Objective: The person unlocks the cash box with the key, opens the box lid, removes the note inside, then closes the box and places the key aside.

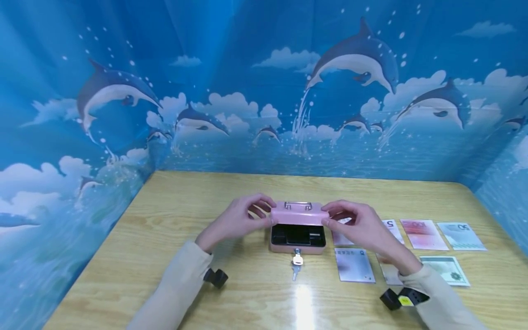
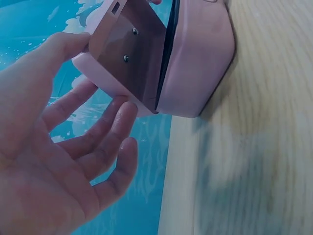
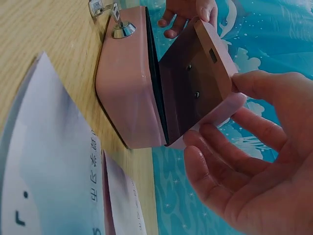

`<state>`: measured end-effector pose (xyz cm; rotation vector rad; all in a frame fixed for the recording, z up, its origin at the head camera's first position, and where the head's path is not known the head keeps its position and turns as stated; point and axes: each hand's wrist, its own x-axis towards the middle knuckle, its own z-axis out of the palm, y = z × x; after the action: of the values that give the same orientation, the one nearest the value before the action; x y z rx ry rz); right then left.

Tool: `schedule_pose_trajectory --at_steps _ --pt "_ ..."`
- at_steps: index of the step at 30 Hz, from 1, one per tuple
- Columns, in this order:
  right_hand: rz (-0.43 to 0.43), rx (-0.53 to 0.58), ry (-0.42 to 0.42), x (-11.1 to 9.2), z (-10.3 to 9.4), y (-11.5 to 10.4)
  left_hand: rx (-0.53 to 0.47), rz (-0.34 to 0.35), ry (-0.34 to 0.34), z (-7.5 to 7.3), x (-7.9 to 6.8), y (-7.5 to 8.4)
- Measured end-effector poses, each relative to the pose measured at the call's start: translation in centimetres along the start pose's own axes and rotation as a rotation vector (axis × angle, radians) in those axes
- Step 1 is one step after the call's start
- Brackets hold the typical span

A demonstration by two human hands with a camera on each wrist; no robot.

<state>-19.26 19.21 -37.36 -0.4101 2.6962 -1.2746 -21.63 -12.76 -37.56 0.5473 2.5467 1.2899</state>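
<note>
A pink metal cash box (image 1: 275, 248) sits on the table, its lid (image 1: 299, 218) tilted partly up and a wire handle on top. My left hand (image 1: 247, 218) holds the lid's left corner, thumb on the front edge and fingers along the side. At the opposite corner, my right hand (image 1: 360, 224) pinches the lid the same way, as the right wrist view also shows. Inside the box is a black tray (image 1: 298, 234). Keys (image 1: 297, 260) hang from the lock (image 3: 123, 30) on the box's front.
Several banknotes lie right of the box, among them a red one (image 1: 423, 234), a pale green-blue one (image 1: 461, 236) and a bluish one (image 1: 354, 266). Some are partly hidden under my right hand and forearm. A dolphin-printed blue curtain (image 1: 255, 87) stands behind the wooden table (image 1: 165, 206).
</note>
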Motion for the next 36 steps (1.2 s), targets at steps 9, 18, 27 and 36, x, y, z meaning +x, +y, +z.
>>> schedule_pose_trajectory --at_steps 9,18,27,36 --pt "-0.037 0.027 -0.039 -0.3 0.2 0.7 0.009 0.033 -0.013 0.5 -0.4 -0.7" --pt "-0.054 -0.024 -0.024 -0.8 0.7 0.9 0.043 0.035 -0.011 1.0 -0.9 -0.7" --pt "-0.132 -0.087 0.003 -1.0 1.5 1.2 0.039 0.060 -0.034 1.4 -1.4 -0.9" --pt "-0.204 -0.109 -0.003 -1.2 1.7 1.3 0.072 0.074 -0.056 1.6 -1.5 -1.1"
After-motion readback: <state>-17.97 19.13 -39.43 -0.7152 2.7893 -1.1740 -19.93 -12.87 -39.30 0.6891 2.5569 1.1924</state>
